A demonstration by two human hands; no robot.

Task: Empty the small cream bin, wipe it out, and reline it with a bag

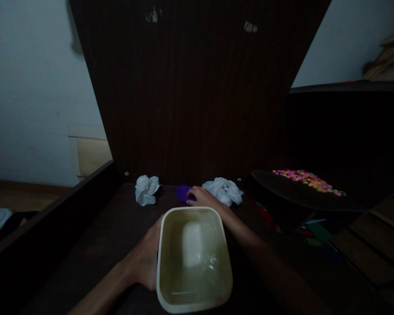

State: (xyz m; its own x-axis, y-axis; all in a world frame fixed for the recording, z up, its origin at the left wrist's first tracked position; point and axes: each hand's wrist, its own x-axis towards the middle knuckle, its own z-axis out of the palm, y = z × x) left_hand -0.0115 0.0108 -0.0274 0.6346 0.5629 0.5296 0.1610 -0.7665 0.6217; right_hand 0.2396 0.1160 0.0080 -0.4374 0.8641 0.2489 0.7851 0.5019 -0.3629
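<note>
A pale plastic container (193,280), empty and with rounded corners, is tilted so that its inside faces me. My left hand (146,258) grips it from the left side, its fingertips hidden behind the wall. Beyond the container, my right hand (205,197) reaches to the back of the dark wooden surface (108,227). Its thumb and fingers close around the edge of a small purple crumpled piece (182,193), whose material I cannot make out. Crumpled white plastic bags lie on both sides of it: one bag (146,190) to the left, another bag (223,191) just right of my hand.
A tall dark wooden panel (197,100) rises behind the bags. A low dark side board (52,205) runs along the left. On the right, a dark ledge (282,188) bears many small pink and yellow pieces (308,180). Red and green items (315,232) lie beneath it.
</note>
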